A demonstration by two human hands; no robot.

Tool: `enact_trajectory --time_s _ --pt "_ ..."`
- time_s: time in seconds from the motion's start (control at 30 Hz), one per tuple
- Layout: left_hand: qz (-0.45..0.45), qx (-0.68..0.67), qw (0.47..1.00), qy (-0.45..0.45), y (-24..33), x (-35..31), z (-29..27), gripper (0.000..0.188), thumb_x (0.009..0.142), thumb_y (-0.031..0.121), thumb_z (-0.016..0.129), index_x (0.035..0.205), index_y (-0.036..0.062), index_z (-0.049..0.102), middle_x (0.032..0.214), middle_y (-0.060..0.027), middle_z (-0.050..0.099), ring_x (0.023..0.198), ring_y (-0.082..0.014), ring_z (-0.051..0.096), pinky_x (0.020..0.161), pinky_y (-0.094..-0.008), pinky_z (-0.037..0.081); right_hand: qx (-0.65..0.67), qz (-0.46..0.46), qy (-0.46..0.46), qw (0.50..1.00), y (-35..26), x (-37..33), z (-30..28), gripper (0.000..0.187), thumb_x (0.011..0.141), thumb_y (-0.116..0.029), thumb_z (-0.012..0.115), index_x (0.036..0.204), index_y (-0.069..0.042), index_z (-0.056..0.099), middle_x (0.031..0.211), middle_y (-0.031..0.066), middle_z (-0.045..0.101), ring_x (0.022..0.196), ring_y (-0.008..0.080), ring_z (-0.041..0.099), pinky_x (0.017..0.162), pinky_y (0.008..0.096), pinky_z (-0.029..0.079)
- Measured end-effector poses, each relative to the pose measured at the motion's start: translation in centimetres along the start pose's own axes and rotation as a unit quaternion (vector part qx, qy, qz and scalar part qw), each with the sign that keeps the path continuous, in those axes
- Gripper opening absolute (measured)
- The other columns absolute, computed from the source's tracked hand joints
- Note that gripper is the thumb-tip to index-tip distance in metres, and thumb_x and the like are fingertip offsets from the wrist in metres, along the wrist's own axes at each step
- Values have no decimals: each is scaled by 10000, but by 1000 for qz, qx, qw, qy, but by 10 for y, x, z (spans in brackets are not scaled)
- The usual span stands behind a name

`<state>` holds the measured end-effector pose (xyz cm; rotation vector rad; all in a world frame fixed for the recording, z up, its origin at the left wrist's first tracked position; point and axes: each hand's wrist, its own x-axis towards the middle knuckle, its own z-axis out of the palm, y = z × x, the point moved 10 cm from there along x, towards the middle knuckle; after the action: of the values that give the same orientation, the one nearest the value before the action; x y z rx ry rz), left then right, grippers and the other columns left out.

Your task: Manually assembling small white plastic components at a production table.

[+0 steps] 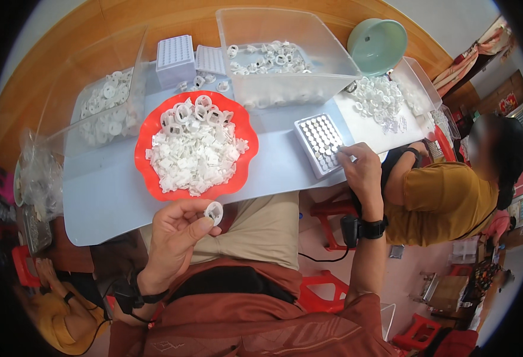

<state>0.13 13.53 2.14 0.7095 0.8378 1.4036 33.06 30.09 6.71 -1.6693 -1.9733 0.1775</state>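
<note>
Left hand (pixel 180 233) pinches a white plastic ring (pixel 215 210), just beyond the red scalloped bowl's (pixel 216 191) near rim; right hand (pixel 364 171), fingertips close together, at the white tray (pixel 310 157) of silver discs (pixel 318 132); grip on a disc: cannot tell; step, judged: disc pick-up; next move calls for a fine single-disc pinch, ring steady.
</note>
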Motion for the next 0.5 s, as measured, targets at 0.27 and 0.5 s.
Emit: enact_trajectory --time_s 0.27,0.5 --pt "-3 -11 1000 3 -5 -1 0 244 911 29 674 1149 -18 641 1051 -115 700 901 -154 692 801 -311 614 -16 -27 25 999 -7 -3 -2 127 852 -160 679 878 -53 743 961 93 705 790 317 672 738 382 523" --pt "-7 -10 1000 12 -6 -3 0 247 909 22 673 1150 -23 640 1056 -122 700 897 -156 693 797 -311 614 -56 -48 49 996 -14 -3 -2 93 846 -125 656 859 -55 715 898 121 705 798 350 674 719 415 525"
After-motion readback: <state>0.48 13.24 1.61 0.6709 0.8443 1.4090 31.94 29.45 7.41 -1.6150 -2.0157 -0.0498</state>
